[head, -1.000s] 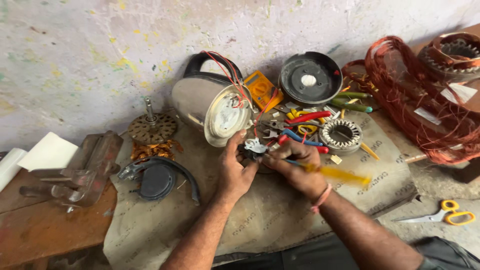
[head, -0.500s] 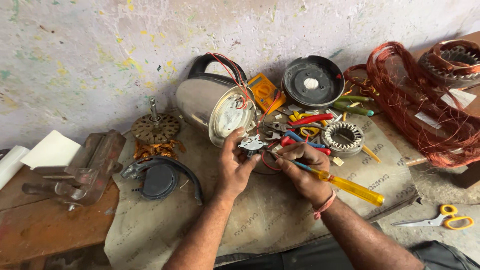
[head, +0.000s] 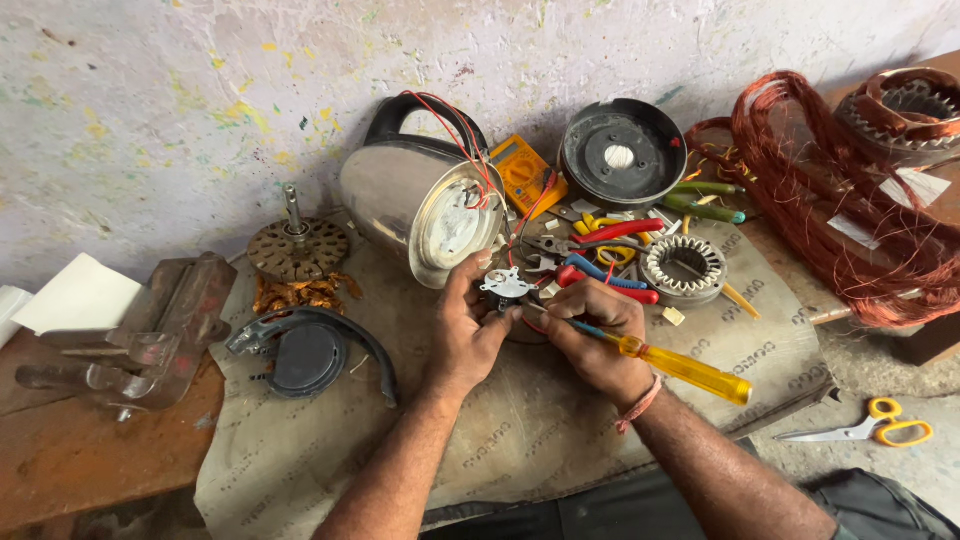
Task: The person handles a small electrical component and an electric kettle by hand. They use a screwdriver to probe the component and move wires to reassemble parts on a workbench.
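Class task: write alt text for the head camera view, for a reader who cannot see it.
A person's left hand holds a small metal part while the right hand works a yellow-handled screwdriver at it, in front of a steel kettle lying on its side. Pliers, a stator ring and copper wire coils surround them.

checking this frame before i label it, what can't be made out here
- Head view: the yellow-handled screwdriver tip is hidden behind the left hand fingers.
- Small grey metal part: its underside is covered by the left hand.
- Right hand: palm turned away.
- Coiled copper wire bundle: cut off by the right edge.
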